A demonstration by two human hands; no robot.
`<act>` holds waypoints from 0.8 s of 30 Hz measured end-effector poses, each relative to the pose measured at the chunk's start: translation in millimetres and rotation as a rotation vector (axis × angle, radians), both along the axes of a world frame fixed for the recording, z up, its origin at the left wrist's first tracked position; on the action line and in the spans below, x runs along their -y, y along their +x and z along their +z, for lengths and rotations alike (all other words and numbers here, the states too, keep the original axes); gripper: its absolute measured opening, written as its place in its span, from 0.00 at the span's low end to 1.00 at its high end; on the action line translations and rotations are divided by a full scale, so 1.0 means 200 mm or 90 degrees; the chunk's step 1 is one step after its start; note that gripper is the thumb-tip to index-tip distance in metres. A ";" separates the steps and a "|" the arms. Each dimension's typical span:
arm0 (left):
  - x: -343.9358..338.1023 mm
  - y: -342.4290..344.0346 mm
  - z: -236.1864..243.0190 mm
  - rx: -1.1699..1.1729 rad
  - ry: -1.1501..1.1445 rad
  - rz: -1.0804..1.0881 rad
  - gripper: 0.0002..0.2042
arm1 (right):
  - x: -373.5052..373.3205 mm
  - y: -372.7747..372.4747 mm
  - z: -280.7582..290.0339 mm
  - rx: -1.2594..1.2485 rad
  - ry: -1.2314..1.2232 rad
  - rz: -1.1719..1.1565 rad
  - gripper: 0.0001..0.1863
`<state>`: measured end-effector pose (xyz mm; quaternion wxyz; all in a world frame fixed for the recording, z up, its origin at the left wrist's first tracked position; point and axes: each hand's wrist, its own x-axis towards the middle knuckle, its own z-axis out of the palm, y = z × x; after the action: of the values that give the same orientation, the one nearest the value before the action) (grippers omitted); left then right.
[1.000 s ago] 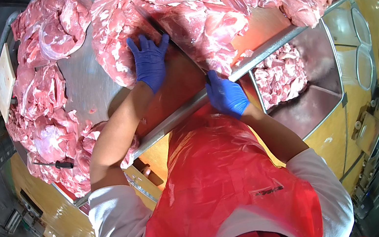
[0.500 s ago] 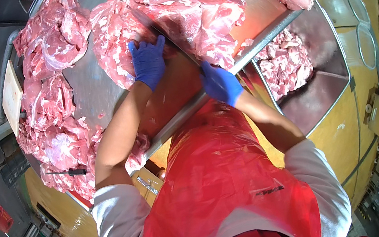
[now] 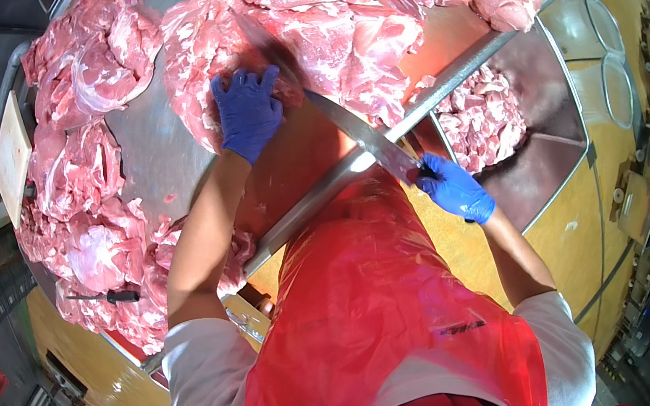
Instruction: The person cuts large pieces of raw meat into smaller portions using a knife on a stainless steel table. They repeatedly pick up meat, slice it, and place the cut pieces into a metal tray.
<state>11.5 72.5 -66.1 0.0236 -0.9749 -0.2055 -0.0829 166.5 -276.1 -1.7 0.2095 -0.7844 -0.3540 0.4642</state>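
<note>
My left hand (image 3: 246,109) rests on a large slab of pink meat (image 3: 198,70), fingers apart and pressed into its surface. My right hand (image 3: 453,193), also in a blue glove, grips the handle of a long knife (image 3: 370,140) beyond the metal front edge of the table. The blade runs up and to the left from my grip, across the red board (image 3: 291,174), toward the meat beside my left hand. A second piece of meat (image 3: 357,53) lies just right of the blade.
More meat piles (image 3: 95,256) line the table (image 3: 151,154) at left and top right. A small dark-handled knife (image 3: 120,296) lies on the left pile. A pale board (image 3: 13,154) stands at the left edge. A steel bin (image 3: 543,185) with cut meat sits below the table's right edge.
My right hand has drawn the knife down and to the right, out past the table's edge. My left hand has shifted slightly left while staying on the meat.
</note>
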 end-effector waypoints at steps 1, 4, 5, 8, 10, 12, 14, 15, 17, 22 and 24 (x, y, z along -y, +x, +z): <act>0.00 -0.02 -0.02 0.013 0.011 -0.005 0.26 | 0.02 -0.03 0.01 -0.118 -0.084 -0.092 0.15; 0.00 -0.04 -0.03 -0.006 -0.013 0.003 0.27 | -0.01 -0.15 0.05 -0.323 -0.150 -0.323 0.17; 0.00 -0.04 -0.03 -0.021 -0.030 0.010 0.27 | -0.03 -0.15 0.03 -0.353 -0.144 -0.289 0.17; -0.01 -0.05 -0.01 -0.011 -0.017 0.003 0.27 | -0.13 -0.14 -0.05 -0.418 -0.136 -0.206 0.24; -0.01 -0.05 0.00 -0.016 -0.030 0.000 0.27 | -0.15 -0.15 -0.14 -0.479 -0.115 -0.250 0.24; -0.01 -0.05 0.00 -0.010 -0.023 -0.002 0.28 | -0.19 -0.16 -0.18 -0.496 -0.100 -0.272 0.25; -0.01 -0.05 -0.01 0.008 0.007 -0.003 0.29 | -0.24 -0.15 -0.20 -0.524 -0.098 -0.277 0.25; -0.01 -0.05 0.00 0.002 0.005 0.000 0.29 | -0.26 -0.15 -0.20 -0.535 -0.097 -0.281 0.25; -0.01 -0.06 0.01 -0.010 0.000 0.007 0.29 | -0.32 -0.16 -0.21 -0.539 -0.061 -0.277 0.25; 0.00 -0.06 0.03 -0.021 -0.023 0.016 0.29 | -0.52 -0.13 -0.26 -0.616 -0.005 -0.266 0.27; -0.01 -0.07 0.03 -0.012 -0.028 0.009 0.28 | -0.64 -0.08 -0.28 -0.629 0.002 -0.294 0.27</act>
<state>-3.0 73.7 -60.8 0.0049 -0.9745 -0.2135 -0.0689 150.1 -149.0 -58.6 0.4486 -0.5301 -0.0324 0.7188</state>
